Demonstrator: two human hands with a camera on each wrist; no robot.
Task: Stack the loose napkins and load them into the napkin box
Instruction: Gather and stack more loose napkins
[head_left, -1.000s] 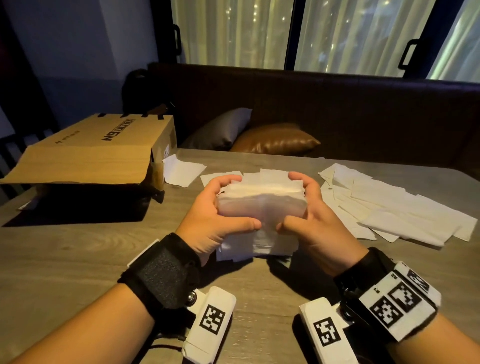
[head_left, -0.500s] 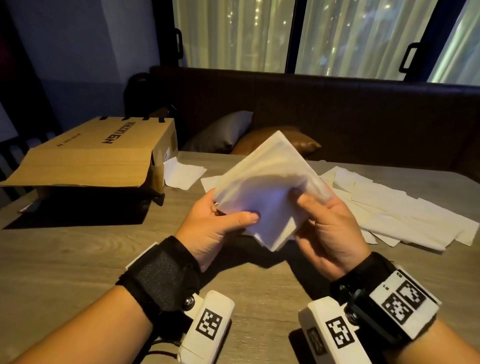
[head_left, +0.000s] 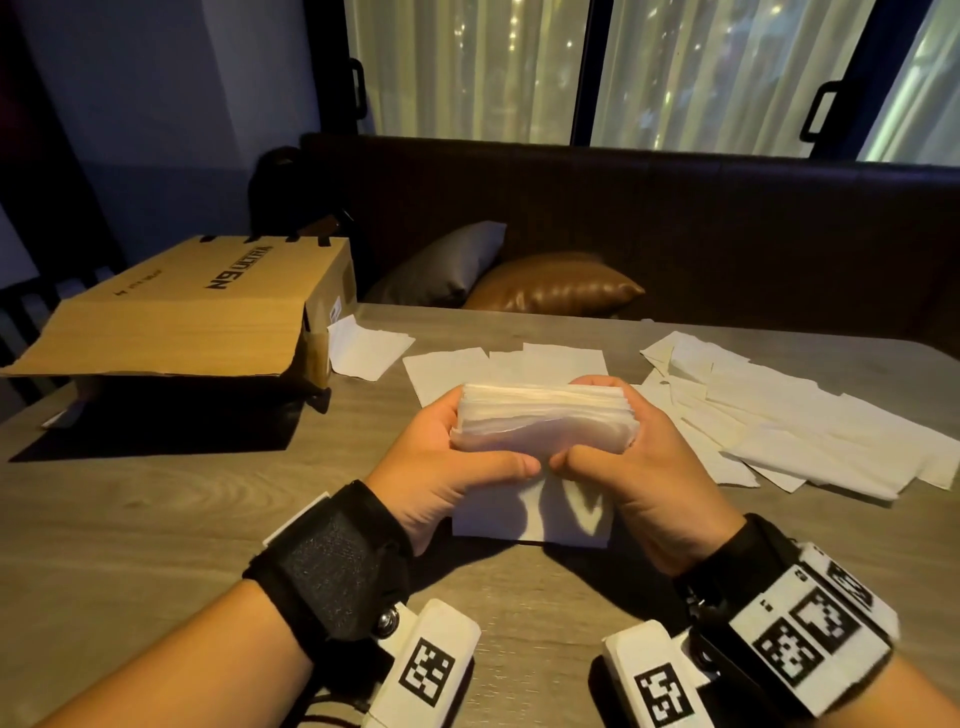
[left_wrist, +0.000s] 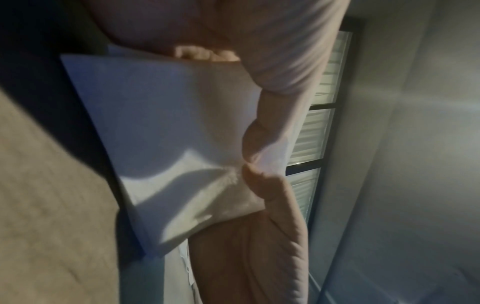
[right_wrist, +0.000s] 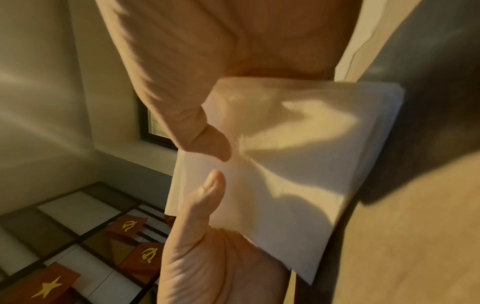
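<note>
I hold a thick stack of white napkins (head_left: 543, 431) upright between both hands, its lower edge down on the wooden table (head_left: 156, 519). My left hand (head_left: 467, 447) grips the stack's left side and my right hand (head_left: 623, 441) its right side. Both thumbs press the near face and the fingers curl behind. The left wrist view shows the stack's flat face (left_wrist: 168, 133) with two thumb tips meeting on it, and the right wrist view shows the same stack (right_wrist: 285, 164). Loose napkins (head_left: 779, 415) lie spread on the table to the right.
A brown cardboard box (head_left: 197, 306) lies on its side at the back left, flap open toward me. One napkin (head_left: 363, 348) sits by its mouth and a few more napkins (head_left: 452, 369) lie just behind the stack. Past the table stands a bench with cushions (head_left: 550, 283).
Half a second ago the stack was lifted and tilted corner-up in my hands. Now it stands on its edge on the table again, gripped from both sides.
</note>
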